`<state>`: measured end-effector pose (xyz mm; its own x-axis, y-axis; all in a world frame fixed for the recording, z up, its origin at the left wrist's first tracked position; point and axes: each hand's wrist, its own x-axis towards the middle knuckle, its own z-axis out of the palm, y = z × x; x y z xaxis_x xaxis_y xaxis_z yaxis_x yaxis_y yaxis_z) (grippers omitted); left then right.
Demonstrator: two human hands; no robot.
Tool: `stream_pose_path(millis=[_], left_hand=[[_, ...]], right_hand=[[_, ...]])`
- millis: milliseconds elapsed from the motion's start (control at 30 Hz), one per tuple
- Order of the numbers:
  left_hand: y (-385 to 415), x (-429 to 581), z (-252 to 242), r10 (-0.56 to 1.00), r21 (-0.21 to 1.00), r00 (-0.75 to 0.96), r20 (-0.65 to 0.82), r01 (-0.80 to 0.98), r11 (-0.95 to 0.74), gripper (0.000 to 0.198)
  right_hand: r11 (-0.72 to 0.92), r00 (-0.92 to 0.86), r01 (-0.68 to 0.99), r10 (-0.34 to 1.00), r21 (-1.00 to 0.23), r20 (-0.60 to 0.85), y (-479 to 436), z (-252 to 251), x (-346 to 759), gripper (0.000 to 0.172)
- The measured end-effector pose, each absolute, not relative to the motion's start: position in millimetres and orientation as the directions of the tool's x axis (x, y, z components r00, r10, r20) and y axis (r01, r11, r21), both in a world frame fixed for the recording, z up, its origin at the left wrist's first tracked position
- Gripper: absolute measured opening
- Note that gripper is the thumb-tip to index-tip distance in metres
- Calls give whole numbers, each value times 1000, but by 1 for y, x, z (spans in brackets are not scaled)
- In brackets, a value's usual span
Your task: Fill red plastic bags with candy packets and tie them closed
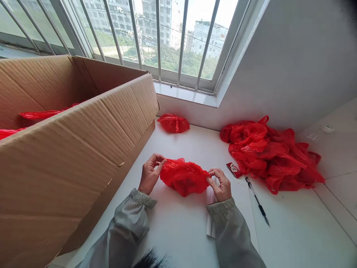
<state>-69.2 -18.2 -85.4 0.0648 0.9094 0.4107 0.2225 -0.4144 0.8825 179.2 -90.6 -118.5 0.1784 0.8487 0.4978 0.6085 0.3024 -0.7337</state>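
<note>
A thin red plastic bag (185, 176) is stretched between my two hands just over the white table. My left hand (152, 172) pinches its left edge between thumb and fingers. At the opposite edge, my right hand (221, 185) grips the plastic in the same way. Something darker shows faintly through the bag, but I cannot make out what it is. Behind it, near the wall, rests a knotted red bag (173, 123). To the right lies a large heap of crumpled red plastic bags (267, 154).
A big open cardboard box (83, 149) with red plastic inside takes up the left side. A small red packet (233, 170) and a black pen (258, 203) lie right of my right hand, beside white paper (241, 201). A barred window (167, 44) is behind.
</note>
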Motion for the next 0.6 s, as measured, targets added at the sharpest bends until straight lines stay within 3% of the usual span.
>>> stream_pose_path(millis=[100,200,267,300,367,433,500,600], left_hand=[[-31,-66,-77,851,805,121,512,277,-524,27],[-47,-56,-72,607,459,331,723,427,-779,40],[-52,-49,-73,498,236,456,738,517,-823,40],[-52,-47,-75,496,194,479,725,549,-813,33],[-49,-47,-77,570,275,445,690,567,-776,18],[-44,-50,-78,736,576,291,612,473,-666,8],[-38,-55,-78,889,847,119,442,272,-458,10],[-32,-62,-77,964,963,-21,266,44,-265,24]], right_hand=[[337,113,574,870,-747,480,-93,-113,174,18],[349,94,565,873,-748,479,-93,-108,160,43],[322,127,601,865,-732,485,-92,-106,151,42],[307,149,622,857,-720,494,-92,-106,147,34],[282,203,632,839,-722,506,-91,-108,144,18],[255,324,522,823,-814,466,-90,-110,146,14],[256,486,234,805,-938,341,-89,-114,153,14],[307,574,-143,800,-941,174,-87,-117,167,16]])
